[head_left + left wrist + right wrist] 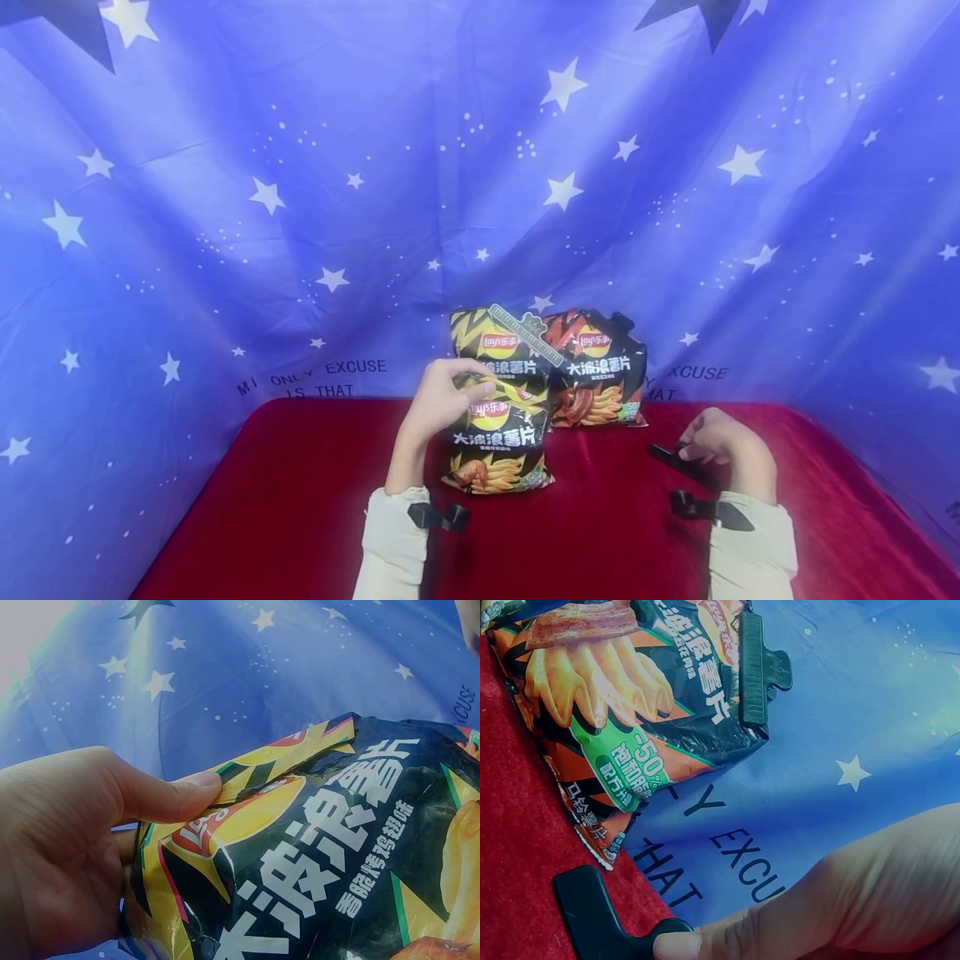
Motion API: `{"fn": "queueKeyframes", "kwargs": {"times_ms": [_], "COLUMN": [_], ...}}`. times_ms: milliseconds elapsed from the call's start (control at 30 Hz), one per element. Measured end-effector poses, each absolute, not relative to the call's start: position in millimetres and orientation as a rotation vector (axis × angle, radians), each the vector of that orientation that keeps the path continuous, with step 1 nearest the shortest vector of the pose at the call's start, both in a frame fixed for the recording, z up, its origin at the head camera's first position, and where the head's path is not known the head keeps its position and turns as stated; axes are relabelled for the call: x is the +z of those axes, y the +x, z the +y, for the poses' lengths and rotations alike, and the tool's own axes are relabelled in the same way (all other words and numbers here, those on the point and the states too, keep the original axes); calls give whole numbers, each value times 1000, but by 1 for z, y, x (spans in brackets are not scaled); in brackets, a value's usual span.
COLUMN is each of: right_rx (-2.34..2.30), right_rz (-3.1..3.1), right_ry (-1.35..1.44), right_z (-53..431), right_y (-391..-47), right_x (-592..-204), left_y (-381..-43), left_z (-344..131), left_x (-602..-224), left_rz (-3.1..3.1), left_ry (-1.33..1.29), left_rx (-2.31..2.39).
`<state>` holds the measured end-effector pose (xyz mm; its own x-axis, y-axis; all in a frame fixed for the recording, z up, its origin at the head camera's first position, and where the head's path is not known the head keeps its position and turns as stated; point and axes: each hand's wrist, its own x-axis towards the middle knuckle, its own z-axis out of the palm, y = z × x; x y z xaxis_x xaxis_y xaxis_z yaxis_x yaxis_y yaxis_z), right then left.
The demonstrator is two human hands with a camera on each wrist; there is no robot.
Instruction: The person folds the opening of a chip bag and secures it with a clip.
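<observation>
My left hand (pixel 438 396) pinches the folded top edge of a yellow and black bag of potato chips (pixel 495 467), the thumb (pixel 161 796) lying on the fold and the fingers partly hidden behind the bag. Off to the right, my right hand (pixel 726 442) pinches the handle of a black bag clip (pixel 664 453) over the red cloth. In the right wrist view the thumb rests on that clip (pixel 592 915), while the other fingers are mostly out of sight.
Behind the front bag stands another yellow chip bag (pixel 467 333) with a grey clip (pixel 525 333) slanted across its top. Beside it is a red and black chip bag (pixel 600 375) closed by a black clip (pixel 754 675). A starry blue curtain (pixel 375 208) backs the red-covered table (pixel 300 500).
</observation>
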<state>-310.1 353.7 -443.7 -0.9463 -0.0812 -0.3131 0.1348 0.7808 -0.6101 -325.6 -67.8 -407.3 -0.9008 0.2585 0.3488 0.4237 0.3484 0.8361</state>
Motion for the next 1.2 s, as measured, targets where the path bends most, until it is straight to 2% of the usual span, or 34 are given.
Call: {"fn": "queueKeyframes", "kwargs": {"times_ms": [367, 800, 1200], "right_rx": [-982, -1114, -1805], "right_rz": [2681, 2854, 2831], "right_ry": [29, -244, -382], "right_z": [349, 337, 300], "right_y": [-311, -316, -311], "right_x": [-443, -426, -400], "left_y": [-325, -325, -325], "left_z": [-69, -69, -69], "left_x": [-408, -407, -407], "left_rz": [-2438, -2446, -2441], "left_ry": [-639, -632, -633], "left_rx": [-1651, -1598, -1595]}}
